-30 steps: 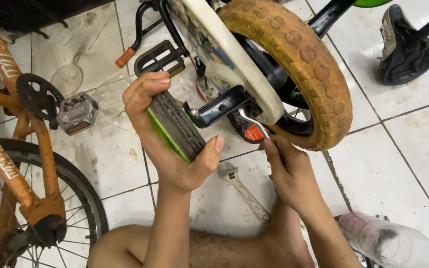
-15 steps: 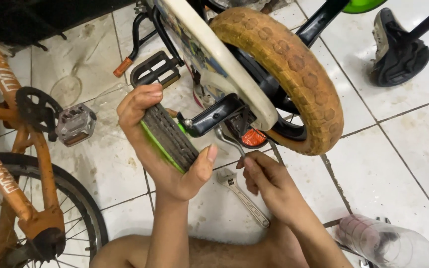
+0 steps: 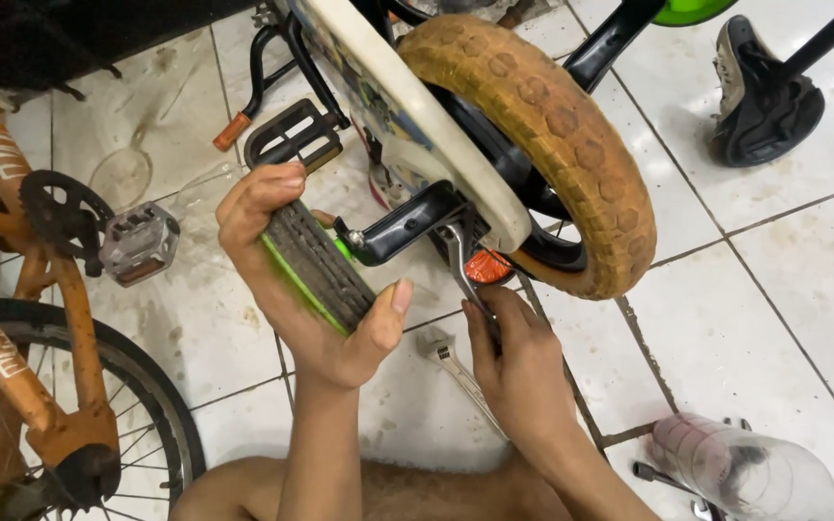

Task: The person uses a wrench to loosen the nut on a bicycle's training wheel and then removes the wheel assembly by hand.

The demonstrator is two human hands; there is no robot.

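My left hand (image 3: 306, 289) is wrapped around a small training wheel (image 3: 316, 265) with a dark tread and green rim, thumb and fingers clamping it from both ends. My right hand (image 3: 523, 371) is closed around a wrench (image 3: 460, 260) whose head sits at the black bracket (image 3: 407, 227) beside the tan rear tyre (image 3: 552, 125). An adjustable spanner (image 3: 451, 362) lies on the tiled floor (image 3: 774, 318) between my wrists; an orange bicycle (image 3: 21, 318) stands left

A small training wheel (image 3: 319, 272), dark ribbed tread with a bright green rim, sits edge-up on a black bracket (image 3: 407, 225). A silver spanner (image 3: 463, 270) stands tilted, head up, by the orange reflector (image 3: 487, 266).
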